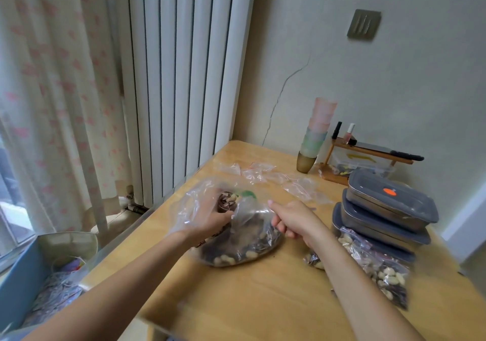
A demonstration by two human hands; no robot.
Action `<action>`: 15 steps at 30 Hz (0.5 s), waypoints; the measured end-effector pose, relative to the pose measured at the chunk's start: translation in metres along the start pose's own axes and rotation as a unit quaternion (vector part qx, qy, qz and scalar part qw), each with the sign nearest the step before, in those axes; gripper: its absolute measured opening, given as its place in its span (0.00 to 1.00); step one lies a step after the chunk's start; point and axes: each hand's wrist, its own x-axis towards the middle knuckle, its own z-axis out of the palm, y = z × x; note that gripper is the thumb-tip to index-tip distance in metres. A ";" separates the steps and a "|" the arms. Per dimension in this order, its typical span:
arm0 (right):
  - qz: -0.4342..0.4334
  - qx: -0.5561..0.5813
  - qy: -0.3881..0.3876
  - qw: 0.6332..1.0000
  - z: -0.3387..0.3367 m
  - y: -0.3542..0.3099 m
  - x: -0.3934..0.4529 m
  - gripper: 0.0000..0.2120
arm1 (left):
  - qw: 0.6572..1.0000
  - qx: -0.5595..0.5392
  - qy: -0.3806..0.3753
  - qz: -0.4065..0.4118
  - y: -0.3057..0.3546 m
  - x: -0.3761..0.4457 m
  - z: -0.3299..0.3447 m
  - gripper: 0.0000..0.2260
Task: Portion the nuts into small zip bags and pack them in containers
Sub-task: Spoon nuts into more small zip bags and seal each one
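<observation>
A large clear bag of mixed nuts [244, 248] lies on the wooden table [263, 301]. My left hand [210, 217], in a thin clear plastic glove, reaches into the bag's mouth and holds a small handful of nuts [228, 200]. My right hand [294, 219] grips the bag's edge on the right side. Filled small zip bags [378, 269] lie at the right, one partly under my right forearm. Empty small zip bags [263, 173] are scattered farther back. Three grey lidded containers [386, 206] are stacked at the right.
A stack of pastel cups [315, 133] stands at the back by the wall, beside a small wooden rack [368, 154] with bottles and a knife. A radiator [184, 77] and curtain are left of the table. A blue box [23, 283] with clutter sits at lower left.
</observation>
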 end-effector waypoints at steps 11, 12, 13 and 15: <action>-0.412 -0.123 0.048 0.902 0.043 -0.025 -0.009 0.12 | 0.999 0.026 -0.035 0.020 -0.005 0.005 -0.007 0.20; -0.405 -0.143 0.045 0.902 0.047 -0.026 -0.007 0.14 | 0.998 0.035 -0.041 0.026 -0.005 0.005 -0.008 0.19; -0.388 -0.167 0.044 0.905 0.050 -0.027 -0.004 0.16 | 0.998 0.044 -0.043 0.035 -0.003 0.003 -0.008 0.19; -0.357 -0.203 0.029 0.911 0.054 -0.029 -0.001 0.18 | 0.997 0.045 -0.050 0.042 0.000 0.001 -0.008 0.17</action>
